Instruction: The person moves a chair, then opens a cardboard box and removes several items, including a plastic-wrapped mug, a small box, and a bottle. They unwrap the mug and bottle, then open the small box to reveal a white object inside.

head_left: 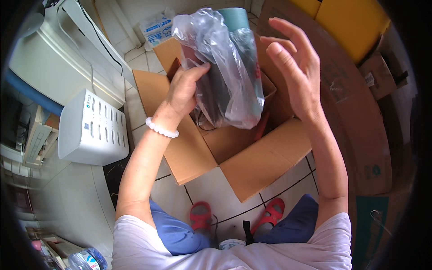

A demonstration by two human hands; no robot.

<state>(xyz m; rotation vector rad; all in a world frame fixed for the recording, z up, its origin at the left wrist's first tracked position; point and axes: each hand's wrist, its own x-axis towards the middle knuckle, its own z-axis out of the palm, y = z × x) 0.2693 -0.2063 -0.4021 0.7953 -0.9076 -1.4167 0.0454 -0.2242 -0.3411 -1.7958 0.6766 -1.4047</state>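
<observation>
My left hand [185, 88] grips the near left side of a clear plastic bag [224, 81], thumb pressed on the film. Inside it are something dark and a teal cylindrical thing [235, 19] whose end sticks out at the top; what they are is hard to tell through the film. The bag is held above an open cardboard box [194, 157] with its flaps folded out. To the right of the bag, my right hand [297, 64] is raised with fingers apart and nothing in it. Under the bag, an orange-red item [261, 127] and a thin dark cord [205, 125] show in the box.
A white slotted power-bank station [94, 130] stands at the left. Large cardboard [351, 111] and a yellow panel [352, 27] line the right. A printed plastic packet [157, 27] lies on the tiled floor behind the box. A water bottle [87, 259] is at lower left.
</observation>
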